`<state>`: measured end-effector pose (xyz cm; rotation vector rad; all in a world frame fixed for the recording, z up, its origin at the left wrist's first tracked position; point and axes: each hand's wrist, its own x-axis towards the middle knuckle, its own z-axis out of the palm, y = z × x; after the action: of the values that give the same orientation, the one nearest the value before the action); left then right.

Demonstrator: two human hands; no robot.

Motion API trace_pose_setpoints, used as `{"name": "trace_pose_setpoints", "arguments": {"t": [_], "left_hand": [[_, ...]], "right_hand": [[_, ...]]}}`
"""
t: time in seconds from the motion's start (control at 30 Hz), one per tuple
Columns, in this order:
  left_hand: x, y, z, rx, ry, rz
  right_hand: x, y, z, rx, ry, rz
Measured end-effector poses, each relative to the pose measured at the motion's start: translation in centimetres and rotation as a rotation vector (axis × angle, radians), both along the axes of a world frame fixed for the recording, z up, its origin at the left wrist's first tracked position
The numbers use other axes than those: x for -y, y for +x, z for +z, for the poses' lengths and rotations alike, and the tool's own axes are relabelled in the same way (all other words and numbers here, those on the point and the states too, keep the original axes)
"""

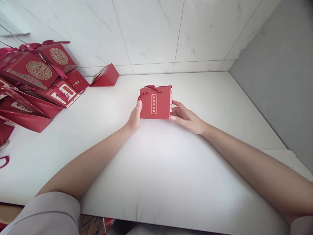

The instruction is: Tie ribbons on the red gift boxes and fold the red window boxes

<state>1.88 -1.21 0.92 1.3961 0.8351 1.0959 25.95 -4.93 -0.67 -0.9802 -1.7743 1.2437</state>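
A small red gift box [155, 102] with a cord handle and a gold label of characters stands upright on the white table [156, 169], near the middle. My left hand [134, 118] presses against its left side, thumb up along the edge. My right hand [184, 115] grips its right side with curled fingers. Both hands hold the box between them.
A pile of red gift bags and boxes [36, 85] with gold emblems lies at the table's left. One folded red box [105, 75] sits by the tiled back wall. A grey wall [281, 81] bounds the right side.
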Motion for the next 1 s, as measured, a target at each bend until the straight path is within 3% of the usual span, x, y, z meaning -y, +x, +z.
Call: {"name": "trace_pose_setpoints", "arguments": {"t": [1.0], "left_hand": [[-0.36,-0.14,-0.54,0.022,-0.015,0.000]], "right_hand": [[-0.15,-0.02,0.08,-0.006,0.013,-0.011]]}}
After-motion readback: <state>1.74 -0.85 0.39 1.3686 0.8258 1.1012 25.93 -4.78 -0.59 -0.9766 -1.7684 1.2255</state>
